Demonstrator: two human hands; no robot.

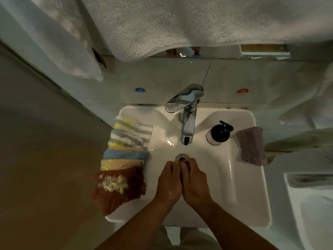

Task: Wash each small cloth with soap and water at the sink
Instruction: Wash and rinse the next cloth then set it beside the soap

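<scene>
Seemingly the left hand (169, 184) and right hand (193, 183) are pressed together above the drain (180, 157); whether anything is held cannot be told. The small cloths (126, 150), stacked on the left rim of the sink (259, 204), could be knocked off by a forearm.

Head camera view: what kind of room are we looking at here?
Most likely a bathroom: a white washbasin with a chrome tap, a black soap pump bottle on its rim, and white towels hanging above.
</scene>
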